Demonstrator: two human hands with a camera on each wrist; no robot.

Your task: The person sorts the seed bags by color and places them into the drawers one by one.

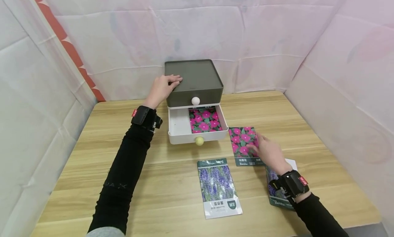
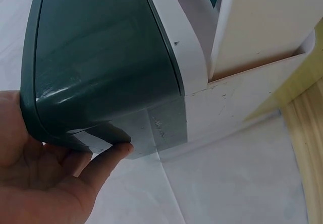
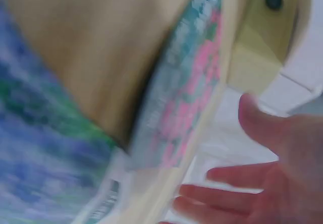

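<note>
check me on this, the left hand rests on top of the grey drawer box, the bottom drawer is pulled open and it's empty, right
Not quite. The left hand does rest on the drawer box and the bottom drawer is pulled open, but it is not empty: the head view shows a pink flower seed packet lying inside.

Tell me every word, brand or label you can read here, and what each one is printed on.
"Beishu": on the bottom band of the pink-flower seed packet under the right hand.
"Beishu": on the packet under the right wrist.
Chinese characters on the lavender packet, upside down, and on the pink-flower packet: too small to read.
Red tags on both wrist straps: too small to read.
Drawer box: no lettering visible.
Wrist views: blurred, nothing readable.
</note>
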